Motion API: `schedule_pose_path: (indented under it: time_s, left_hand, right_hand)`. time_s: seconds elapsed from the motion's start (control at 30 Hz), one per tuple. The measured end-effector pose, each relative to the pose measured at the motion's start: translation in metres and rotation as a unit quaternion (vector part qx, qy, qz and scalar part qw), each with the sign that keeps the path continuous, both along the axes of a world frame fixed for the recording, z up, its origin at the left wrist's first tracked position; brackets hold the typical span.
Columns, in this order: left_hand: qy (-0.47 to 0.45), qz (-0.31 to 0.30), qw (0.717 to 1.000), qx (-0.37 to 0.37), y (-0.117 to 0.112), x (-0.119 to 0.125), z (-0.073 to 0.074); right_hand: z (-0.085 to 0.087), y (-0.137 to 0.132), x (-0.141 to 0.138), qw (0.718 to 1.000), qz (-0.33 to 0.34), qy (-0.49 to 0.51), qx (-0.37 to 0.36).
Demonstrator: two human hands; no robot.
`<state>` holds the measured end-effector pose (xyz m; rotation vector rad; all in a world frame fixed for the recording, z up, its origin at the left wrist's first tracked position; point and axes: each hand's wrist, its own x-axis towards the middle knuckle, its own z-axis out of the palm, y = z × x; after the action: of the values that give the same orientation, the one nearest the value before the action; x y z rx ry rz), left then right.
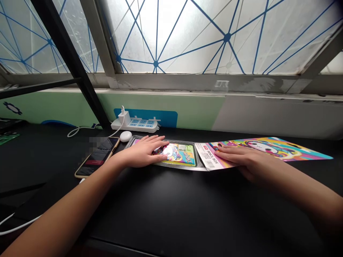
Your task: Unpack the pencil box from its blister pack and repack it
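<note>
Seemingly halfway: left hand [143,153], flat and open, pins the box [182,155]; right hand [241,160], flat too, gripping nothing, rests on the sleeve [281,148], mostly out, end touching the box.

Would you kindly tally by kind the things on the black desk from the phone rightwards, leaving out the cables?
Phone: 1
White earbud case: 1
Power strip: 1
Pencil box, under the left hand: 1
Printed card sleeve, under the right hand: 1
Total: 5
</note>
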<state>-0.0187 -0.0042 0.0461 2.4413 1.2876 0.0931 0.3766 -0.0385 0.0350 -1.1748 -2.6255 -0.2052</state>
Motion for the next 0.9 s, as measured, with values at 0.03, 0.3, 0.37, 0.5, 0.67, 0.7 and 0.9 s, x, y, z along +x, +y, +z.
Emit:
schedule_pose_path:
  time_s: [0.03, 0.3, 0.37, 0.5, 0.67, 0.7, 0.9]
  left_hand:
    - [0.001, 0.002, 1.0, 0.002, 0.0, 0.0, 0.0]
    - [0.0, 0.04, 0.997, 0.061, 0.003, 0.006, -0.007]
    - [-0.006, 0.052, 0.994, 0.097, 0.003, 0.011, -0.011]
    - [-0.02, 0.064, 0.977, 0.203, 0.001, 0.018, -0.02]
    - [-0.106, 0.02, 0.975, 0.195, -0.002, 0.022, -0.019]
    - [-0.122, 0.005, 0.977, 0.176, -0.004, 0.023, -0.018]
    - [-0.149, -0.04, 0.987, 0.041, -0.018, 0.031, -0.006]
  right_hand:
    - [0.003, -0.001, 0.003, 1.0, -0.004, 0.01, -0.011]
    - [0.022, -0.033, -0.028, 0.996, 0.017, 0.015, 0.082]
    - [0.021, -0.052, -0.06, 0.991, 0.034, -0.005, 0.131]
    - [0.001, -0.093, -0.123, 0.979, 0.086, -0.038, 0.183]
    - [-0.034, -0.106, -0.166, 0.983, 0.121, -0.034, 0.135]
    - [-0.037, -0.101, -0.172, 0.985, 0.12, -0.031, 0.117]
    - [-0.037, -0.063, -0.189, 0.99, 0.136, 0.034, -0.015]
